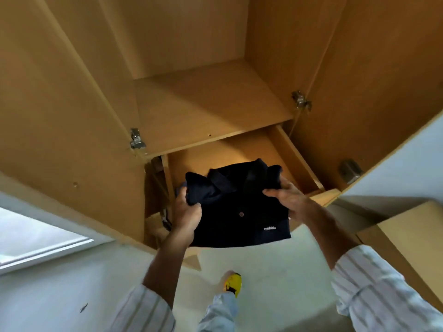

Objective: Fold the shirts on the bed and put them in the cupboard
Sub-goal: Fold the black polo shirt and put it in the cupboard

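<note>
Open wooden cupboard (203, 104): my left hand (185, 212) and right hand (291, 200) clamp the folded dark shirt (239, 212) by opposite sides, collar toward the lower compartment (227, 152) just beyond.

Shirt (236, 212), centre of frame: very dark navy, near black; small white lettering lower right; one brown button.
Cupboard (208, 109), filling upper frame: orange-tan wood, silver-grey hinges (137, 139).
Sleeves (374, 283), bottom: white with faint pinkish-grey stripes.
Shoe (233, 286), bottom centre: bright yellow, black marks.
Floor (275, 271): pale cream.
</note>
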